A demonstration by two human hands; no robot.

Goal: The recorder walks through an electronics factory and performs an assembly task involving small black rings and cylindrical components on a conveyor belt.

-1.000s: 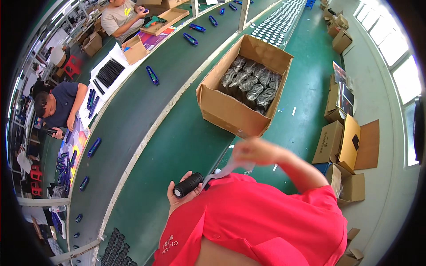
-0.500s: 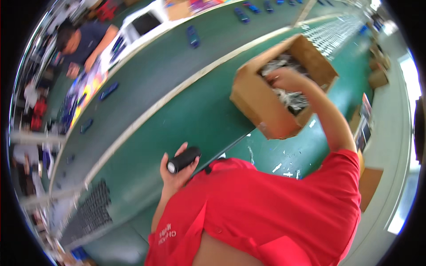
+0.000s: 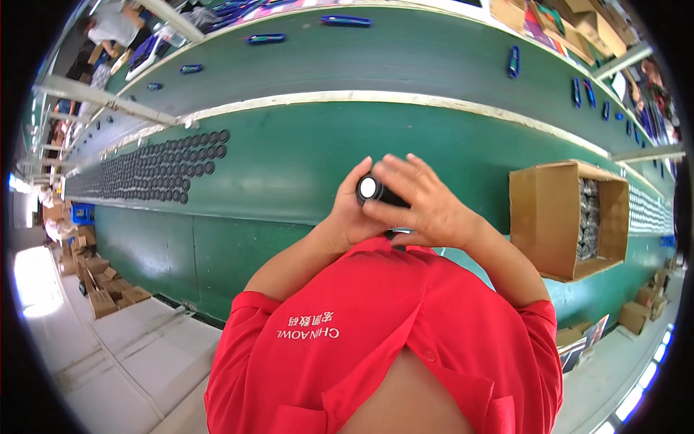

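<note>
A black cylinder [image 3: 391,196] with a round white end faces up in front of my chest, above the near edge of the green table. My left hand [image 3: 350,207] is closed round its left side. From the right, my right hand [image 3: 425,201] wraps the cylinder too, fingers on both sides of it and slightly blurred. Much of the cylinder's body is hidden behind these fingers. At the right stands an open cardboard box [image 3: 543,213] with clear-wrapped, dark and silvery items [image 3: 588,217] inside, apart from both hands.
Many dark round pieces [image 3: 189,155] stand in rows on the green table [image 3: 289,159] at the left. Whitish pieces [image 3: 647,210] lie in rows beyond the box. Blue slim items [image 3: 345,21] rest on the dark conveyor belt [image 3: 426,54] behind a pale rail [image 3: 361,95].
My right hand has come out of the box and moved left onto the cylinder. The left hand still holds the cylinder. The view has turned, so the box now appears farther right.
</note>
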